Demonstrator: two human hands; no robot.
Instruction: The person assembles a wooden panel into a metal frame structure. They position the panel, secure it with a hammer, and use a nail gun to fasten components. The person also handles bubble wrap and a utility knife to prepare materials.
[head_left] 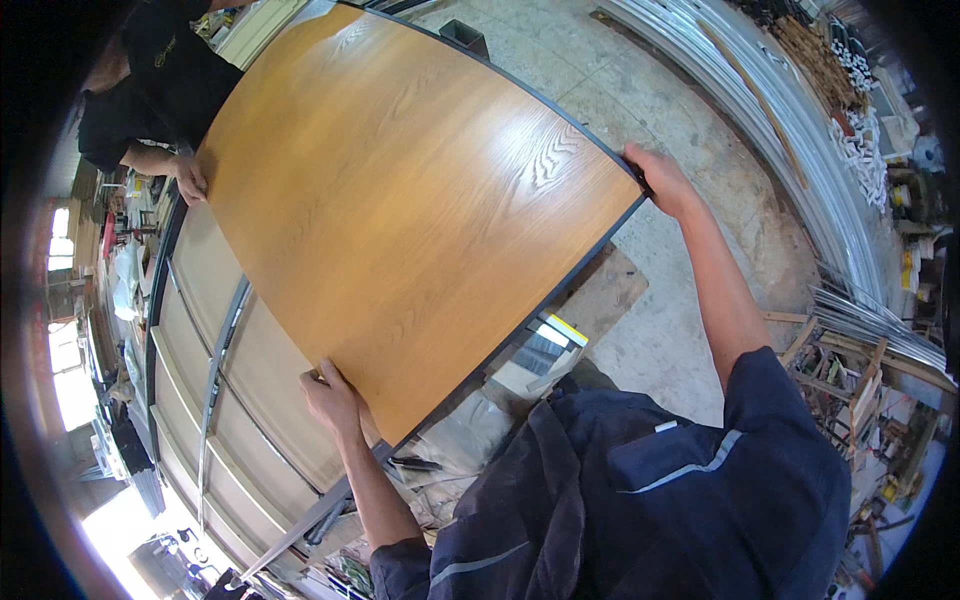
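A large wood-grain panel (400, 190) in warm brown slants across the middle of the head view, its near and right edges trimmed in black. At the panel's near left edge my left hand (332, 398) is closed, thumb on top and the other fingers hidden beneath. My right hand (660, 180) grips the near right corner, over the black trim. On the far left side a co-worker in a black shirt (165, 80) has a hand (190, 180) at the same panel's edge. The panel partly covers a beige framed panel (270, 410) below it.
Long silvery metal profiles (790, 130) lie along the right side. A wooden frame (850, 385) stands among scraps at the lower right. Beyond the panel, a dark square tube (463, 38) rises near the concrete floor (640, 90). Cluttered shelving (115, 260) lines the left.
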